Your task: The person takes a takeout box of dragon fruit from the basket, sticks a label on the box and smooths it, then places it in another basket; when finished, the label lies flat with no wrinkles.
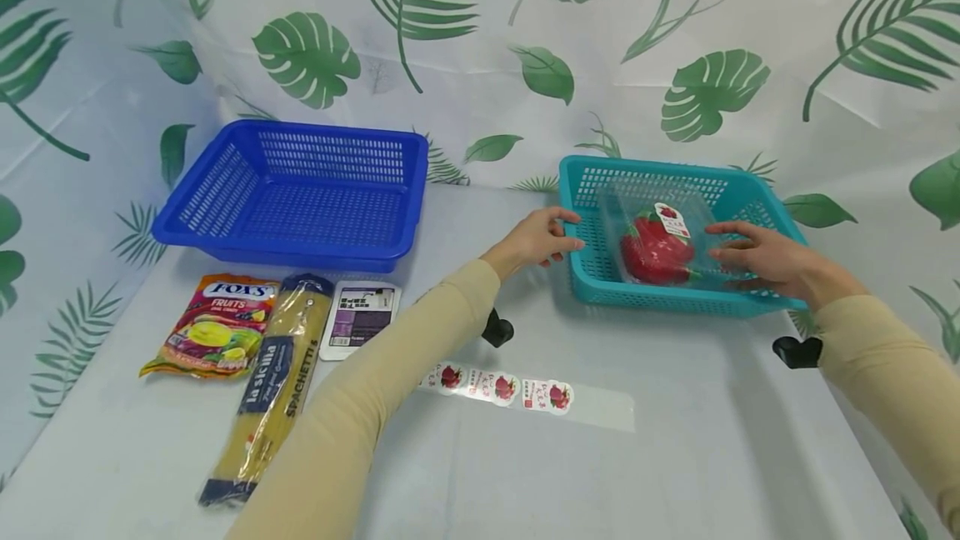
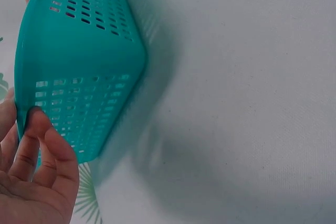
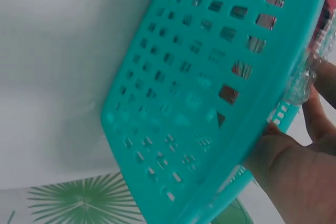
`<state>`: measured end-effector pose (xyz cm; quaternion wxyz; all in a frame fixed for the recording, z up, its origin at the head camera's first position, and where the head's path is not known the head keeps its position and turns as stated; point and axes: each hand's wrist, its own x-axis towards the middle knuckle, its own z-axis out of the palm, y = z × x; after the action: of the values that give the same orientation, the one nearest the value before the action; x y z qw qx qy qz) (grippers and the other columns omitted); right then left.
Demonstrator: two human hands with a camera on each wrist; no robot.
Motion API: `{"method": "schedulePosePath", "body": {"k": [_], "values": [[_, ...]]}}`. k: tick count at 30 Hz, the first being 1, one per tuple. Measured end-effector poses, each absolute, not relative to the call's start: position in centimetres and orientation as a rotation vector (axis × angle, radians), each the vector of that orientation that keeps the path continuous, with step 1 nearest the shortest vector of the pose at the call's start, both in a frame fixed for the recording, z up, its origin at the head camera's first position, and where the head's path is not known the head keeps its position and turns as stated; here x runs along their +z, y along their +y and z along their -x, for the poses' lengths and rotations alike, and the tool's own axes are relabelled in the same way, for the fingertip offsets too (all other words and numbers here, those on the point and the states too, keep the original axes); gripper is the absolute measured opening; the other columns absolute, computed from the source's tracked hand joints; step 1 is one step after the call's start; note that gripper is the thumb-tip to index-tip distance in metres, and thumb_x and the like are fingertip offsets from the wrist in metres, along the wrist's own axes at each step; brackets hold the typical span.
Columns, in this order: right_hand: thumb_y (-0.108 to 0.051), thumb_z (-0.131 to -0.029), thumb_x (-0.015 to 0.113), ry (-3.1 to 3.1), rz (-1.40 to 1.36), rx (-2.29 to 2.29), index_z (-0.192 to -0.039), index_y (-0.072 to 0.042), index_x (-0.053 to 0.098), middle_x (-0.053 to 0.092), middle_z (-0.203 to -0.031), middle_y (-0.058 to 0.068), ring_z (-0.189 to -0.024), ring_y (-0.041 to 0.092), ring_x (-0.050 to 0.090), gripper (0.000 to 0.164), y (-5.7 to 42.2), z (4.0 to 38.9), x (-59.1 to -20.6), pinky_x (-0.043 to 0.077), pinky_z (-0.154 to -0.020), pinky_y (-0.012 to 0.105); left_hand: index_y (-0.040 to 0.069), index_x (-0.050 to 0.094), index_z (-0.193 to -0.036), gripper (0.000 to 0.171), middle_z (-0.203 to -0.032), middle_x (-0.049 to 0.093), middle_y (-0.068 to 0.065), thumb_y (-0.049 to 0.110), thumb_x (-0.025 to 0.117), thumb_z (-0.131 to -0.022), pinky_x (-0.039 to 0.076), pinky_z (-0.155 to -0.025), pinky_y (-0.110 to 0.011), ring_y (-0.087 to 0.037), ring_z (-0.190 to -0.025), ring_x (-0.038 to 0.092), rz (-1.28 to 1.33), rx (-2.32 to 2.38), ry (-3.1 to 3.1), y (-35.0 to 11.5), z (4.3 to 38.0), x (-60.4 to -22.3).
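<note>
A teal basket point(image 1: 675, 297) stands at the right of the table, by the wall. Inside it lies a clear plastic box point(image 1: 701, 202) with red fruit point(image 1: 656, 250) in it and a fruit sticker point(image 1: 672, 220) on its lid. My left hand point(image 1: 536, 238) holds the basket's left rim; in the left wrist view, thumb and fingers point(image 2: 65, 150) lie on either side of that rim. Over the basket's right end, my right hand point(image 1: 776, 261) grips the right edge of the plastic box. The right wrist view shows its fingertips against the clear plastic, partly behind the basket wall point(image 3: 178, 77).
A blue basket point(image 1: 300, 255) stands at the back left. Before it lie a Fox's candy bag point(image 1: 217, 327), a spaghetti pack point(image 1: 273, 390) and a white package with a purple label point(image 1: 360, 319). A strip of fruit stickers point(image 1: 502, 388) lies mid-table, partly behind my left forearm.
</note>
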<state>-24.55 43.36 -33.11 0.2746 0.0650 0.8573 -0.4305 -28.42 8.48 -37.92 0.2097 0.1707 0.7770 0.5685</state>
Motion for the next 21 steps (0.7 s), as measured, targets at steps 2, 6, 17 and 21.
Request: {"method": "schedulePosePath", "body": {"k": [2, 6, 17, 21], "values": [[-0.033, -0.102, 0.052, 2.313, -0.169, -1.154, -0.156, -0.006, 0.005, 0.012, -0.151, 0.035, -0.131, 0.05, 0.03, 0.077, 43.61, 24.55, -33.2, 0.05, -0.094, 0.047, 0.014, 0.054, -0.136, 0.045, -0.082, 0.054, -0.004, 0.02, 0.068, -0.094, 0.048, -0.059, -0.028, -0.034, -0.087, 0.063, -0.469, 1.577, 2.16, 8.57, 28.4, -37.93], [-0.035, -0.102, 0.051, 2.315, -0.147, -1.124, -0.156, -0.008, 0.004, 0.011, -0.152, 0.035, -0.132, 0.052, 0.029, 0.077, 44.03, 24.42, -33.37, 0.049, -0.095, 0.047, 0.016, 0.054, -0.136, 0.045, -0.083, 0.055, -0.004, 0.021, 0.068, -0.094, 0.048, -0.06, -0.028, -0.033, -0.088, 0.064, -0.458, 1.571, 2.156, 8.68, 28.39, -37.98], [-0.037, -0.104, 0.046, 2.35, -0.159, -1.104, -0.154, -0.006, 0.007, 0.017, -0.15, 0.033, -0.119, 0.036, 0.048, 0.071, 44.19, 24.37, -33.39, 0.049, -0.095, 0.048, 0.016, 0.054, -0.136, 0.046, -0.087, 0.055, -0.005, 0.023, 0.069, -0.093, 0.048, -0.062, -0.029, -0.037, -0.095, 0.064, -0.452, 1.562, 2.157, 8.62, 28.62, -38.06], [-0.036, -0.104, 0.046, 2.333, -0.17, -1.117, -0.154, -0.006, 0.006, 0.016, -0.15, 0.034, -0.12, 0.037, 0.047, 0.07, 44.1, 24.35, -33.39, 0.049, -0.095, 0.048, 0.016, 0.054, -0.137, 0.046, -0.087, 0.056, -0.005, 0.022, 0.068, -0.093, 0.048, -0.062, -0.029, -0.037, -0.095, 0.064, -0.451, 1.566, 2.156, 8.65, 28.57, -38.06]]}}
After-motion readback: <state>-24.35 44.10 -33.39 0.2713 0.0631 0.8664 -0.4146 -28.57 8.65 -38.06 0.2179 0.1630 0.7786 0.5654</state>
